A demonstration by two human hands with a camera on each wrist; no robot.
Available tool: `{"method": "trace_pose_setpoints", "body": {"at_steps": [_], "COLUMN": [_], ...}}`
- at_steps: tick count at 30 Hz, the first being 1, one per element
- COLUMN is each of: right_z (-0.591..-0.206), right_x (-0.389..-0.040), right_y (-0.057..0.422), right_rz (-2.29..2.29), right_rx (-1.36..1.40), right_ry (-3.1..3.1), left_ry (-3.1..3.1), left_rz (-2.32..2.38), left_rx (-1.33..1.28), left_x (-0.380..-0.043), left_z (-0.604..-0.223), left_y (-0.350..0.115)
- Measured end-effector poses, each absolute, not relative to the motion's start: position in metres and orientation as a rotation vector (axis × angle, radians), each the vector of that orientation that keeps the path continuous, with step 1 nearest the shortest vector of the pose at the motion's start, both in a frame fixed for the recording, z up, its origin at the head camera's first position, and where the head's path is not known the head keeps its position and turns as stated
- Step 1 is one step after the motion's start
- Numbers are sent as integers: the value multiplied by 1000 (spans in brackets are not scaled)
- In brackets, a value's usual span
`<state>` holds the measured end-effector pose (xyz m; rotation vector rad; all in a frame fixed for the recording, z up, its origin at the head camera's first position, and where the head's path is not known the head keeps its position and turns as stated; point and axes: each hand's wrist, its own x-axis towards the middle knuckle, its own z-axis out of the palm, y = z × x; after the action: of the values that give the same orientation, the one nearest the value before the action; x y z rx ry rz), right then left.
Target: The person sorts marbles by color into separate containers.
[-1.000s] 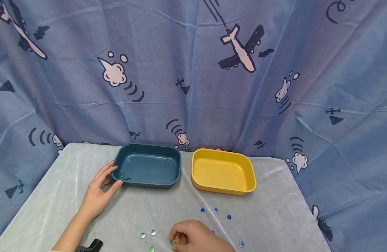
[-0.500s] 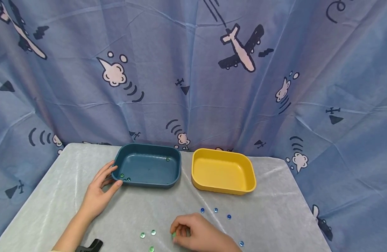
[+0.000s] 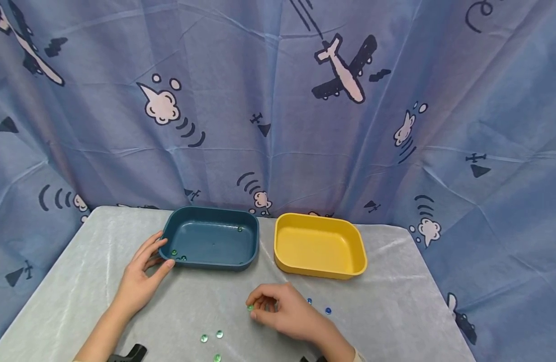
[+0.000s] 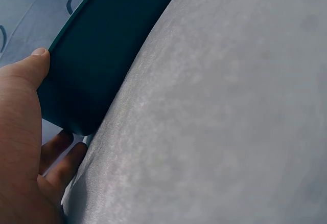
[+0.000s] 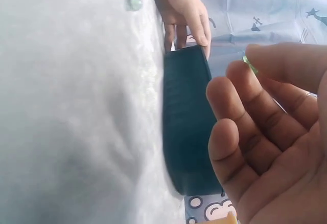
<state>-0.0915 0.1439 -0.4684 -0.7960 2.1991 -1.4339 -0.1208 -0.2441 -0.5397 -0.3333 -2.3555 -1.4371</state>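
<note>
My right hand (image 3: pixel 282 311) is above the table, pinching a small green glass bead (image 3: pixel 250 307) between thumb and index finger. In the right wrist view the bead's edge (image 5: pixel 249 64) shows at the fingertips, with the other fingers loosely bent. My left hand (image 3: pixel 140 281) holds the left end of the dark blue tray (image 3: pixel 210 263). Its thumb lies at the rim and the fingers reach round the corner, as the left wrist view shows. Inside the tray lie several green beads (image 3: pixel 174 252). More green beads (image 3: pixel 204 338) lie on the table to the left of my right hand.
Right of the blue tray stands a yellow tray (image 3: pixel 320 274), with no beads visible in it. Blue beads (image 3: pixel 328 311) lie on the table just beyond my right hand, which may cover others. A patterned curtain (image 3: pixel 223 115) hangs behind the table (image 3: pixel 395 301).
My right hand has lifted the green bead and moved away from me, toward the trays, now covering some blue beads. My left hand stays at the blue tray.
</note>
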Motion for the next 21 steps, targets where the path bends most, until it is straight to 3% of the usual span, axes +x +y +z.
{"method": "trace_pose_setpoints", "body": {"at_steps": [21], "right_z": [-460], "right_x": [-128], "right_y": [121], "right_rz": [-1577], "right_rx": [-791], "right_ry": [2304], "left_ry": [-2358], "left_rz": [-1426], "left_rx": [-328], "left_x": [-122], "left_z": [-543], "left_y": [-245]}}
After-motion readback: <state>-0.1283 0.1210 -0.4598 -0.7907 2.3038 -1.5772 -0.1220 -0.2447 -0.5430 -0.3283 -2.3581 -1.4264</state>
